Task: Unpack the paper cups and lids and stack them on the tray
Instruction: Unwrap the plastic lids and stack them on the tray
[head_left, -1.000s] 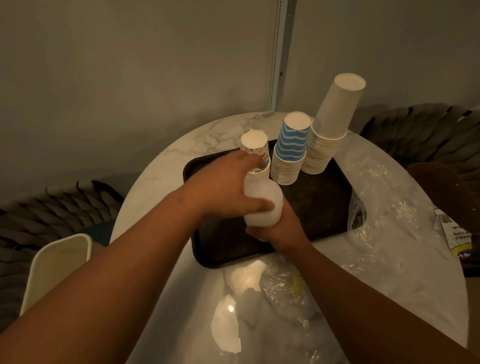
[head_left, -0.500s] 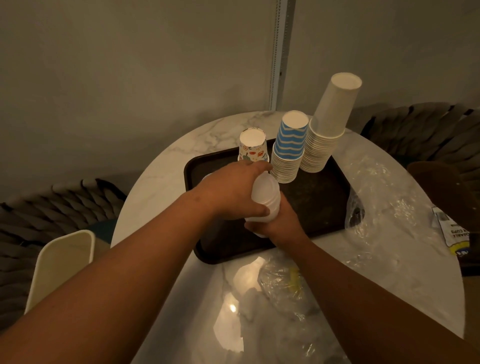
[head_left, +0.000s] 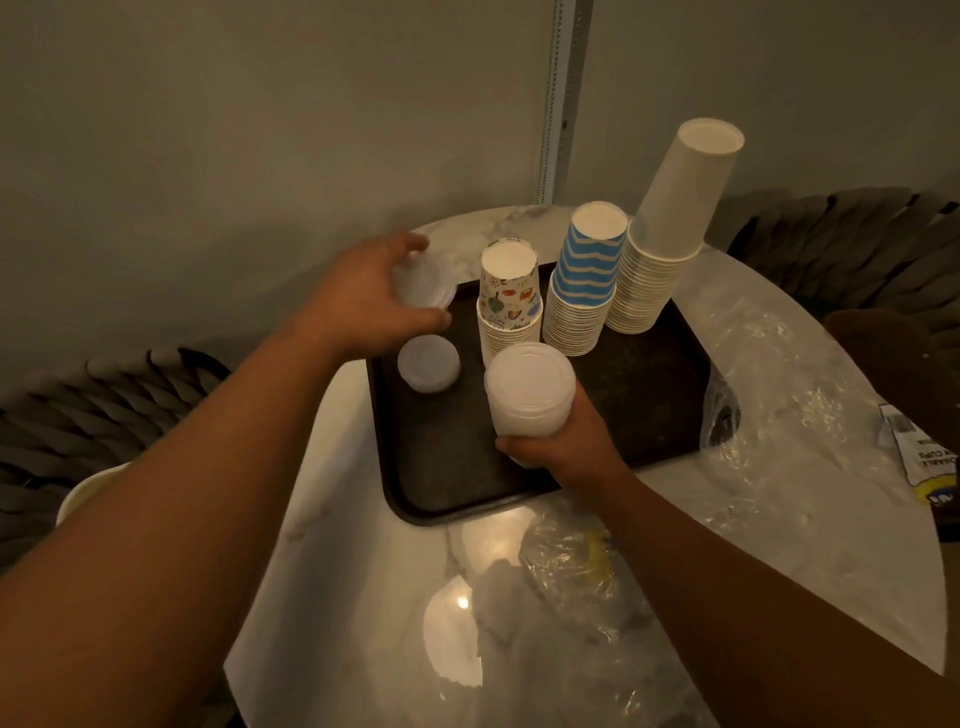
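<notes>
Three cup stacks we count along the far edge of the tray (head_left: 649, 395). Left of them, our left hand (head_left: 358, 306) pinches a few lids (head_left: 423, 283) above the tray; a short lid pile (head_left: 428, 362) rests below. Nearer, our right hand (head_left: 563, 447) grips the lid stack (head_left: 530, 389).

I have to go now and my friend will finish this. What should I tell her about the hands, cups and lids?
Left hand holds a few lids over the tray's far left corner.
Right hand grips the big lid stack above the tray.
Done: three upside-down cup stacks along the tray's back: patterned, blue striped, plain white. A small lid pile sits on the tray.
Left: set down both handfuls of lids. Empty plastic wrap lies on the table.
</notes>
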